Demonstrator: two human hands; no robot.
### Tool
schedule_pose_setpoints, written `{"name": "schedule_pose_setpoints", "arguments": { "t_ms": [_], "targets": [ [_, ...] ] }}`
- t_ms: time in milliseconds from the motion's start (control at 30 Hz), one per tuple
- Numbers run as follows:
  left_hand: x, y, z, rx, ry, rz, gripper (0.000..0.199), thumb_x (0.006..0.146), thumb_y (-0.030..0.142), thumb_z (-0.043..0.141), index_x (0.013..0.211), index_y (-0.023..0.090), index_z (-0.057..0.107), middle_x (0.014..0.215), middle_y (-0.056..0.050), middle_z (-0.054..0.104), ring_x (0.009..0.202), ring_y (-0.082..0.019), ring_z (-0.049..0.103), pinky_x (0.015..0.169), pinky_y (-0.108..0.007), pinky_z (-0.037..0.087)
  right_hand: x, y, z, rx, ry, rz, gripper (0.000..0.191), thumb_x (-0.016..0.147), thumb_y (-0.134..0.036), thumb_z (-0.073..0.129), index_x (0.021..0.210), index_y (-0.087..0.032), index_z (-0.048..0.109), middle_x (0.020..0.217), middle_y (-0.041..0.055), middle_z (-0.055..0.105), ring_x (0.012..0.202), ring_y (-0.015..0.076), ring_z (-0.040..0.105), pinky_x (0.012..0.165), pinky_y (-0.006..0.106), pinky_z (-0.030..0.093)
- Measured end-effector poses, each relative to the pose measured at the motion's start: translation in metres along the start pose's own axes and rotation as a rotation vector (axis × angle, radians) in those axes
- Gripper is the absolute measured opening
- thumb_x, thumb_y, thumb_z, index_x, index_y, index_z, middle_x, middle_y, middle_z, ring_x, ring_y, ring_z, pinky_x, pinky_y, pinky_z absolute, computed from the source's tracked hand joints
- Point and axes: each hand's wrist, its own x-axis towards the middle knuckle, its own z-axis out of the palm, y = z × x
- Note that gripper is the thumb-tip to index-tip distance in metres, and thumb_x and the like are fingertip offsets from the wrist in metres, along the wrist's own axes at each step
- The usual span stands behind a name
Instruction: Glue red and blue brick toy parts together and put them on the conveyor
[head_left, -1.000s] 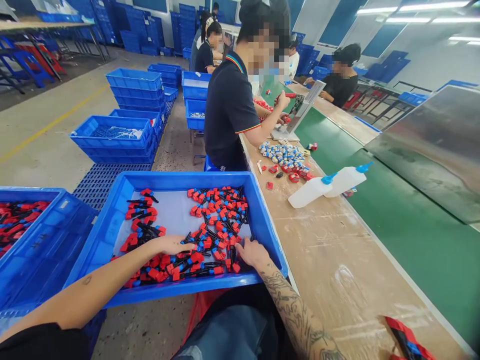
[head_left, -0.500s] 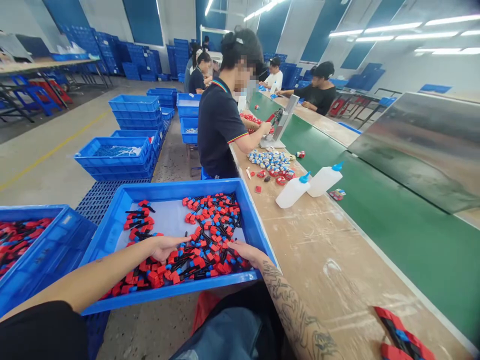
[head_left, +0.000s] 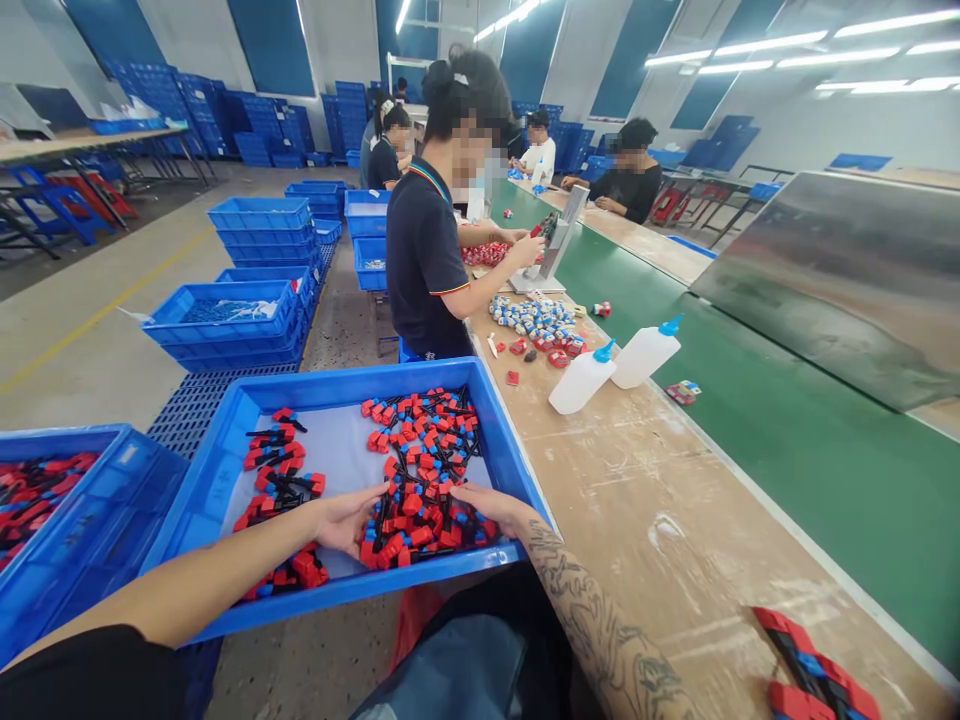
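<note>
A blue plastic bin (head_left: 360, 375) stands before me, holding many small red, black and blue plastic pieces (head_left: 424, 440) with stick-like black ends. My left hand (head_left: 346, 520) is inside it, fingers stretched out against the left side of the larger heap. On the heap's right side lies my right hand (head_left: 495, 505), fingers extended and touching pieces. Between the two hands the pieces are bunched together; neither hand grips one. A smaller row of pieces (head_left: 274, 455) lies along the bin's left side, with bare pale bottom between it and the heap.
Another blue bin (head_left: 112, 480) of similar pieces stands at left. On the wooden table (head_left: 615, 500) at right are two white squeeze bottles (head_left: 581, 385), small blue-white parts (head_left: 536, 318) and larger red-black pieces (head_left: 817, 670). A co-worker (head_left: 427, 240) sits ahead beside the green belt (head_left: 787, 400).
My left hand has pushed pieces rightward, widening the bare strip of bin bottom. My right hand has stayed nearly in place. The co-worker's hands have shifted at the stand.
</note>
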Motion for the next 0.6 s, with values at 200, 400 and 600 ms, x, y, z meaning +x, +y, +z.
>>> {"name": "schedule_pose_setpoints", "arguments": {
  "t_ms": [200, 400, 600],
  "targets": [
    [0.007, -0.006, 0.013, -0.177, 0.09, 0.033, 0.054, 0.076, 0.066, 0.066, 0.099, 0.017, 0.067, 0.103, -0.013, 0.075, 0.11, -0.031, 0.066, 0.092, -0.042, 0.055, 0.004, 0.003, 0.001, 0.223, -0.12, 0.118, 0.051, 0.084, -0.056, 0.067, 0.12, -0.019, 0.065, 0.12, 0.01, 0.071, 0.107, 0.0238, 0.07, 0.093, 0.04, 0.058],
    [0.01, -0.017, 0.03, -0.364, 0.01, 0.159, 0.05, 0.085, 0.06, 0.06, 0.105, 0.016, 0.068, 0.096, -0.014, 0.076, 0.106, -0.031, 0.069, 0.092, -0.042, 0.054, 0.004, 0.002, 0.003, 0.247, -0.095, 0.118, 0.046, 0.083, -0.054, 0.07, 0.118, -0.024, 0.067, 0.118, 0.008, 0.072, 0.109, 0.0256, 0.069, 0.088, 0.039, 0.06],
    [0.037, -0.013, 0.041, -0.454, -0.138, 0.166, 0.053, 0.084, 0.058, 0.062, 0.116, 0.016, 0.067, 0.101, -0.014, 0.076, 0.102, -0.032, 0.071, 0.094, -0.046, 0.053, 0.001, -0.001, 0.002, 0.205, 0.049, 0.063, 0.052, 0.079, -0.047, 0.076, 0.123, -0.024, 0.062, 0.129, 0.0073, 0.067, 0.119, 0.0226, 0.064, 0.101, 0.036, 0.053]
  ]
}}
